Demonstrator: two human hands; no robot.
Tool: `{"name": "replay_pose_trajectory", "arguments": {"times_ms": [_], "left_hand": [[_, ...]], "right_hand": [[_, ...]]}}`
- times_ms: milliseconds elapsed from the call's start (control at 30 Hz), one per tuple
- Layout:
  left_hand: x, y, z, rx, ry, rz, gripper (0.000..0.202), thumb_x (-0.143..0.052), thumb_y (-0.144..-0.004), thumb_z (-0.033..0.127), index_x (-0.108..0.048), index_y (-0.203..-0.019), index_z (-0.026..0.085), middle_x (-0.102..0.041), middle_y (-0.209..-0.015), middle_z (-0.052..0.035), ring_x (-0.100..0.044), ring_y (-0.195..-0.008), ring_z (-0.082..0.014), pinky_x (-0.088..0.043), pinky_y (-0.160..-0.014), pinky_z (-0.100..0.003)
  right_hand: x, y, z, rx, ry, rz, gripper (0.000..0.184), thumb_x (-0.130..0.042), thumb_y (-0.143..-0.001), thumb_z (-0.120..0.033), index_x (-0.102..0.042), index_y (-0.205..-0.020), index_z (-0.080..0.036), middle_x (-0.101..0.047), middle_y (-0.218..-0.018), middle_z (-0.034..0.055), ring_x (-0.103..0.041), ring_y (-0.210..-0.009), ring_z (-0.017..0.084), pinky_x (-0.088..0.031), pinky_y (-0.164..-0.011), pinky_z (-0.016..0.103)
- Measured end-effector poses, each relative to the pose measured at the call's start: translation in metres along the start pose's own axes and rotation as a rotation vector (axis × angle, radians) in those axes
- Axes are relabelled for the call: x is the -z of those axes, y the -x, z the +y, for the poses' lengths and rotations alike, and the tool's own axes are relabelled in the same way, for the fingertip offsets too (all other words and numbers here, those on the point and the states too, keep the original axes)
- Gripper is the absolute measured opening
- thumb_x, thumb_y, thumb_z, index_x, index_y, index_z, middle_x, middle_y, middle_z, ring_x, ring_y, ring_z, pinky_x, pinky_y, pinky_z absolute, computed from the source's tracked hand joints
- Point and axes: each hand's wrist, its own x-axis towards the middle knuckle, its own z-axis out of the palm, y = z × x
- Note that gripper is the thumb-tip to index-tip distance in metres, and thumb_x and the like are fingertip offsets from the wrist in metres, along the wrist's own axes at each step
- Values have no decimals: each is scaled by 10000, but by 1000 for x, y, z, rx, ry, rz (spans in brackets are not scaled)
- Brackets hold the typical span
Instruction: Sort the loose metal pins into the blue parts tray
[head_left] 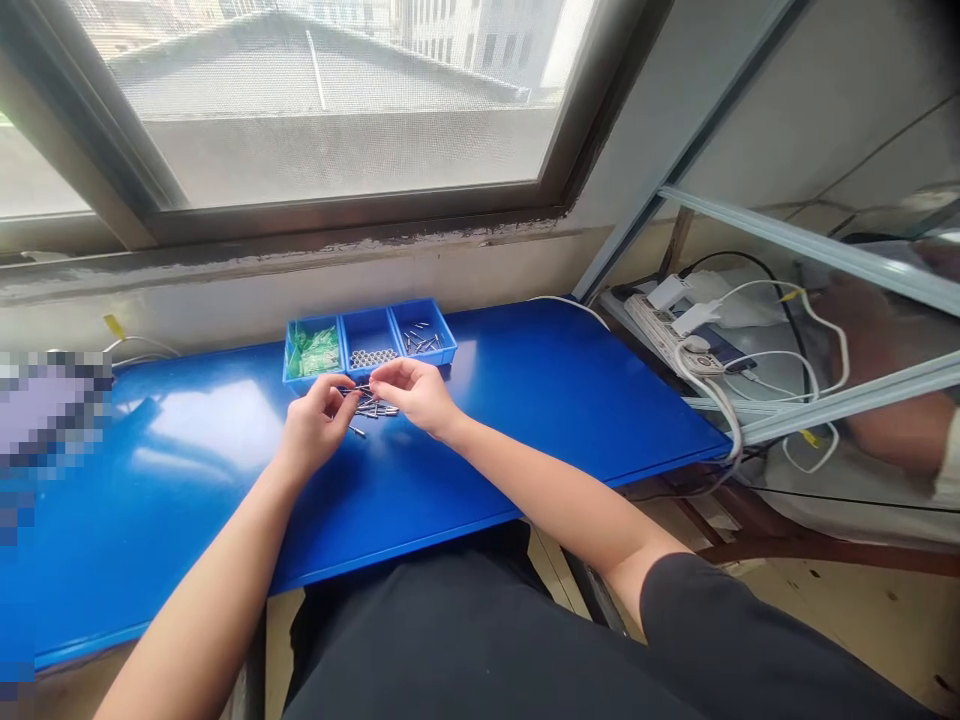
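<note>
My left hand (315, 425) and my right hand (414, 392) meet over a small pile of metal pins (375, 407) on the blue table (525, 400). Both hands have fingers pinched together at the fingertips, holding a thin metal pin between them. Just behind the hands stands a blue three-compartment tray (369, 340). Its left compartment holds green plastic pieces (313, 351), the middle one small silvery parts (373, 357), the right one loose metal pins (422, 342).
A window and sill run along the back. To the right a power strip (660, 325) with white plugs and cables lies behind a metal frame (825, 255). A blurred patch covers the table's left end.
</note>
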Motion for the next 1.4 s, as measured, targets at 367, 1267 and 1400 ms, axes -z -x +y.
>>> {"name": "replay_pose_trajectory", "arguments": {"times_ms": [367, 1267, 1400], "left_hand": [[2, -1, 1, -10, 4, -16, 200, -535, -913, 362, -596, -825, 193, -508, -552, 44, -395, -475, -87, -345, -494, -215], [1, -2, -1, -29, -113, 19, 341, -490, -925, 396, -566, -677, 173, -534, -541, 30, -434, -489, -91, -363, -516, -212], [2, -1, 1, -14, -57, -18, 327, -477, -935, 385, -600, -722, 169, -548, -557, 25, -455, -496, -93, -381, -517, -208]], "right_hand": [[0, 1, -1, 7, 5, -10, 365, -841, -600, -397, -670, -822, -162, -699, -812, 27, -661, -741, 140, -571, -788, 332], [0, 8, 1, 229, 382, -112, 181, -675, -793, -271, -688, -926, -149, -712, -917, 61, -676, -826, 150, -570, -784, 296], [-1, 10, -2, 305, 492, -128, 156, -643, -815, -230, -707, -933, -150, -717, -929, 61, -675, -828, 148, -564, -776, 283]]}}
